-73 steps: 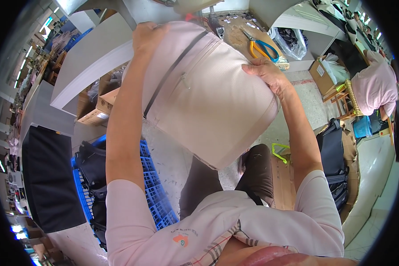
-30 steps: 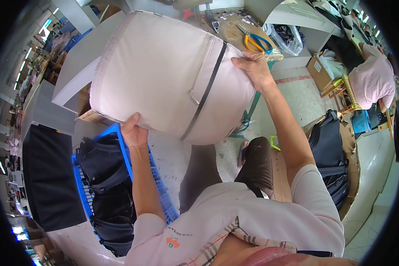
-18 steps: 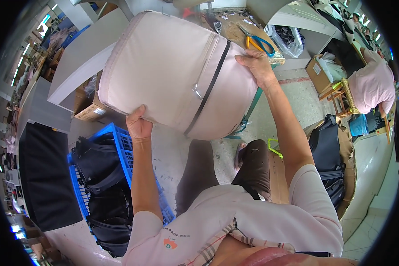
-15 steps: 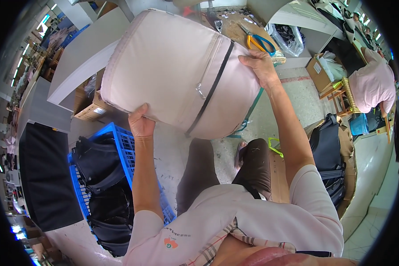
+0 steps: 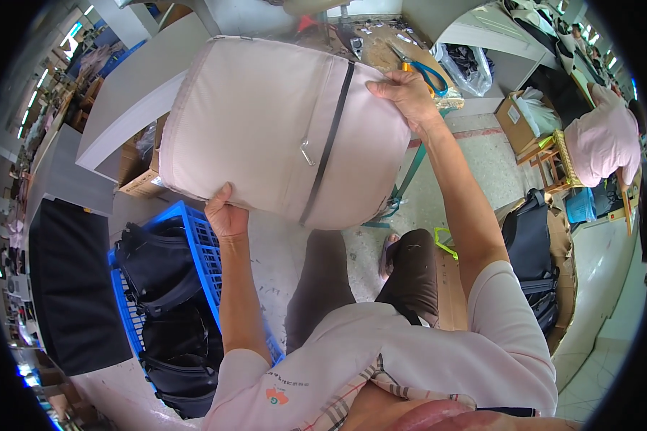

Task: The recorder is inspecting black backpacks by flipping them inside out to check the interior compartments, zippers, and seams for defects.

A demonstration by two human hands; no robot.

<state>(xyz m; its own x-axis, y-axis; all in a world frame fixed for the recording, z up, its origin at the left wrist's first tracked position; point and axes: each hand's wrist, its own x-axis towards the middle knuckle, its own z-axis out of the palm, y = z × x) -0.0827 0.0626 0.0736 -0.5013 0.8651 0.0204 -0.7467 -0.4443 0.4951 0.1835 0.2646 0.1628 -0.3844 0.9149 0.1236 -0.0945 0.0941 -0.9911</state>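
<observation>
A large pale pinkish-beige fabric bag piece (image 5: 244, 129) is held up before me, above my knees. Across it runs a narrow black strip (image 5: 329, 144), and a small metal zipper pull (image 5: 307, 152) hangs beside that strip. My left hand (image 5: 227, 212) grips the near left edge, thumb on top. At the far right corner my right hand (image 5: 405, 100) pinches the fabric, its thumb lying over the upper face. Fingers of both hands are partly hidden beneath the piece. Scissors with blue and orange handles (image 5: 431, 77) lie on the worktable just beyond my right hand.
A blue plastic crate (image 5: 207, 248) with black bags stands at left, near a black panel (image 5: 75, 287). More black bags (image 5: 530, 237) fill a carton at right. The littered worktable (image 5: 381, 50) lies ahead. Another person (image 5: 602, 136) sits at far right.
The bag piece has shifted a little left and its right end has swung nearer to level. My right hand moved left with it; my left hand moved slightly.
</observation>
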